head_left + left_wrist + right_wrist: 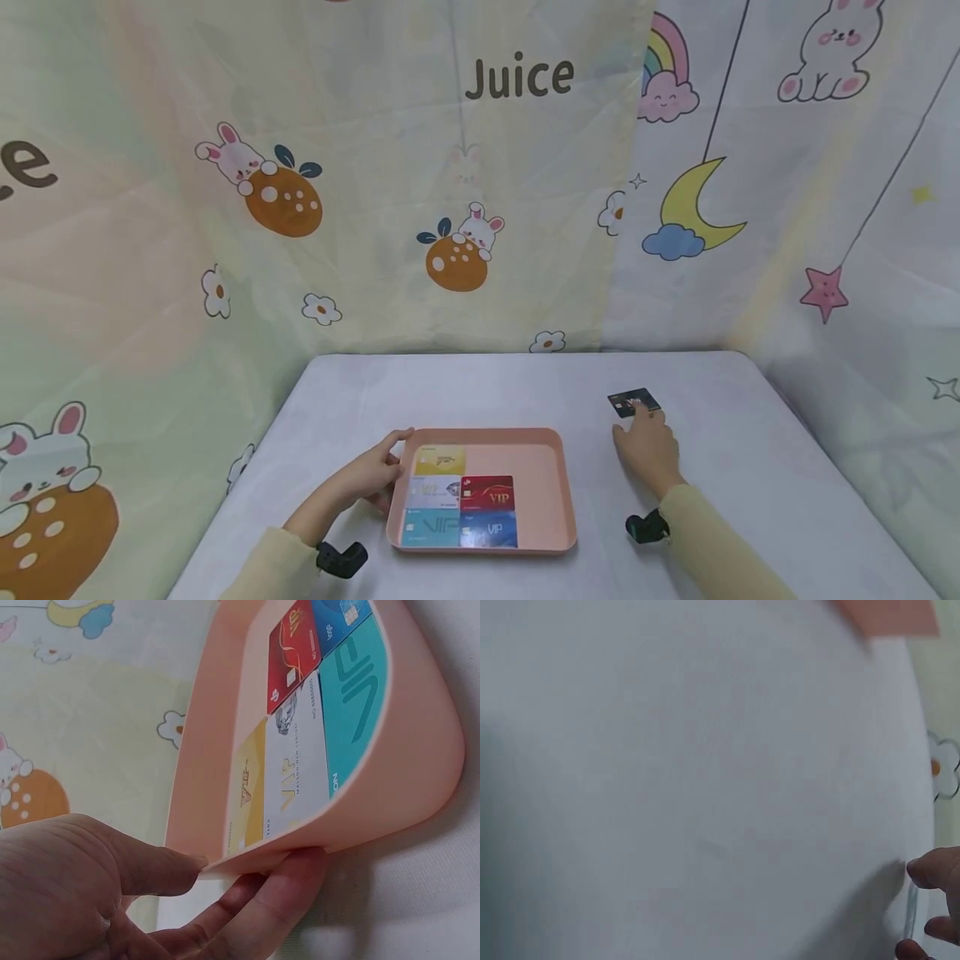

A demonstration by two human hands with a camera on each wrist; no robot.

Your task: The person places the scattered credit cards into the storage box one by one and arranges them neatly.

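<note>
A pink tray [540,492] lies on the table with several cards in it: a yellow card [440,459], a white card [296,757], a red card [487,493], a teal card [431,527] and a blue card [489,529]. My left hand [375,475] grips the tray's left side, thumb at the rim and fingers against the outer wall. To the right, beyond the tray, my right hand [651,446] holds a black card [624,403], its fingers covering part of it. In the right wrist view, a thin pale edge shows between thumb and fingertips.
A white cloth covers the table [750,500]. Behind it hangs a printed curtain [375,167] with rabbits, fruit and flowers. A black wrist strap [647,527] sits at the right wrist, another strap [342,560] at the left.
</note>
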